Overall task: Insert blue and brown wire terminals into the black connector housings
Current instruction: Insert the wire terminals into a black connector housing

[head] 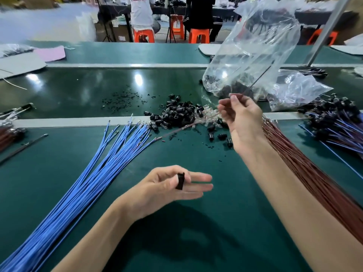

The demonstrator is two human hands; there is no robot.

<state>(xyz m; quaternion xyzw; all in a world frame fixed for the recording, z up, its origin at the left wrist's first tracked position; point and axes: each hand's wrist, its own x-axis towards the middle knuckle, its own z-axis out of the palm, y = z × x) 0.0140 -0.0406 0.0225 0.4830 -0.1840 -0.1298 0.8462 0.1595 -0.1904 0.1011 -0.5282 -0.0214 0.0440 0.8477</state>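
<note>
My left hand (pixel 169 187) pinched one black housing (pixel 180 181) between thumb and forefinger, the other fingers stretched out straight, low over the green table (pixel 196 232). My right hand (pixel 243 122) was raised farther out with its fingers loosely curled. A thin wire (pixel 176 132), blurred and brownish, ran up to it from the table, and I judged that thumb and forefinger pinched its end, though the contact itself was not sharp.

The blue wires (pixel 88 173) fanned out to the left with their terminals toward the loose pile of housings (pixel 180 112). The brown wires (pixel 306 169) lay under and beside my right forearm. A clear plastic bag (pixel 255 46) with more black parts stood just behind the right hand, and finished assemblies (pixel 337 118) were heaped at the far right.

I judged the housing light, hard and somewhat slick, best held by its sides with the open end facing the wire. The wire looked limp, so I would grip it just behind the metal terminal, which probably bends easily.

The only writing I could read was "TRENDY", cut off at the top, on a white shirt (pixel 141 12) in the background.
</note>
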